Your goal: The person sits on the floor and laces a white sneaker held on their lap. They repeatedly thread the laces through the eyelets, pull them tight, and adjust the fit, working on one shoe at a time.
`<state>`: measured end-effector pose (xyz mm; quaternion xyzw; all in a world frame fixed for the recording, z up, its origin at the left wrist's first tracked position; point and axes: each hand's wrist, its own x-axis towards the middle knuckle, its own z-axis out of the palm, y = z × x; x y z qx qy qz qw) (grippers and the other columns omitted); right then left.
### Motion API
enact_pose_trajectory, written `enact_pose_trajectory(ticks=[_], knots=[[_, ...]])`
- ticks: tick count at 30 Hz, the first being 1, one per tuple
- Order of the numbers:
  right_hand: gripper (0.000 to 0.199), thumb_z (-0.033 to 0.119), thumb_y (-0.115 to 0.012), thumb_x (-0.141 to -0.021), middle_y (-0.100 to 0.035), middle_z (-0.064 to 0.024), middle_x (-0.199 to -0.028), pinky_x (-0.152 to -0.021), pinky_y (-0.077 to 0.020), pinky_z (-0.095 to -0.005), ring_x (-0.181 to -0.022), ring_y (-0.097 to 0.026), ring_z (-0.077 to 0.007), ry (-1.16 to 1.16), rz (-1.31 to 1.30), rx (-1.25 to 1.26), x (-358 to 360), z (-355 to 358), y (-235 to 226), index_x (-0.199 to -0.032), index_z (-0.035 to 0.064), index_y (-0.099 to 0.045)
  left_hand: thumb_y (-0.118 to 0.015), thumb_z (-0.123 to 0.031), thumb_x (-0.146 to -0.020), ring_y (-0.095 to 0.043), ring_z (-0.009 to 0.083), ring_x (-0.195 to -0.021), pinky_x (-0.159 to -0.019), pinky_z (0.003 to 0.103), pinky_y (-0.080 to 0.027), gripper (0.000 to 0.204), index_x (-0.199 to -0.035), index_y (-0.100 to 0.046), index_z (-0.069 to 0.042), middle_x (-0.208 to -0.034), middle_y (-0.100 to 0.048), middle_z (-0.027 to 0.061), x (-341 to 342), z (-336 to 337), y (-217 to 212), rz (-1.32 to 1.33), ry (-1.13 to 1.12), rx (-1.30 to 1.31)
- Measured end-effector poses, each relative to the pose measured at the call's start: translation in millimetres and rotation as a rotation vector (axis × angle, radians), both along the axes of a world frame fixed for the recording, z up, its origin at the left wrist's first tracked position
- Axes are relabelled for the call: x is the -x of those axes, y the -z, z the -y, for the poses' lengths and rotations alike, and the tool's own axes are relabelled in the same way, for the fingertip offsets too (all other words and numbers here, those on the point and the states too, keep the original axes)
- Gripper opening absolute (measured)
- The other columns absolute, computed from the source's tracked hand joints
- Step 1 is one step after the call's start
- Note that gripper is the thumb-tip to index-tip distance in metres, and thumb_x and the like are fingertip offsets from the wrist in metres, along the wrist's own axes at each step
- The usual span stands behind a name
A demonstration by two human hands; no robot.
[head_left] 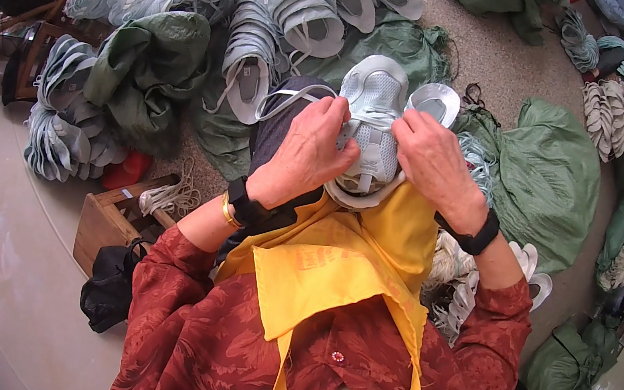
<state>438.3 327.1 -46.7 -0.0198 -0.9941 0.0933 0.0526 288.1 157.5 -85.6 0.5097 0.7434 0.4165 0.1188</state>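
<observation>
A pale grey-white shoe upper (371, 147) rests over my lap, its toe pointing away from me and its opening near the yellow apron (336, 251). Across its lacing runs a pale shoelace (294, 95), which loops out past my left fingers. My left hand (312, 142) is closed on this lace beside the left row of eyelets. On the other side, my right hand (442, 162) pinches the upper's edge by the lacing; whether the lace is also between those fingers is hidden. Just beyond the right hand sits another light shoe upper (436, 101).
Stacked grey-blue shoe uppers (247, 64) stand ahead on the left, and more uppers (67, 106) lie farther left. A green cloth sack (548, 178) is on the right. A wooden stool (115, 214) with bundled white laces (171, 194) stands near my left elbow.
</observation>
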Motion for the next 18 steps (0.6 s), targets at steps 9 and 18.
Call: enact_pose_trajectory(ticks=[9,18], knots=[[0.013,0.0,-0.068,-0.081,-0.056,-0.0115,-0.091,-0.075,-0.0542,-0.0408,-0.086,-0.063,-0.0307,0.016,-0.093,0.157,-6.0,-3.7,6.2,-0.09,0.0023,-0.058,-0.069,-0.009,-0.081,-0.059,0.0345,-0.076,-0.068,0.043,-0.05,0.026,-0.098,-0.051,0.0,-0.085,-0.057,0.0164,-1.4,1.1,4.9,0.004,-0.016,-0.018],[0.013,-0.001,-0.068,-0.086,-0.058,-0.0127,-0.094,-0.072,-0.053,-0.0424,-0.084,-0.064,-0.0355,0.093,-0.276,0.305,-3.0,19.8,8.2,-0.093,0.0011,-0.058,-0.066,-0.01,-0.083,-0.057,0.0416,-0.094,-0.083,0.049,-0.048,0.029,-0.103,-0.05,0.004,-0.096,-0.055,0.023,-4.7,3.9,4.7,-0.001,0.001,0.051]])
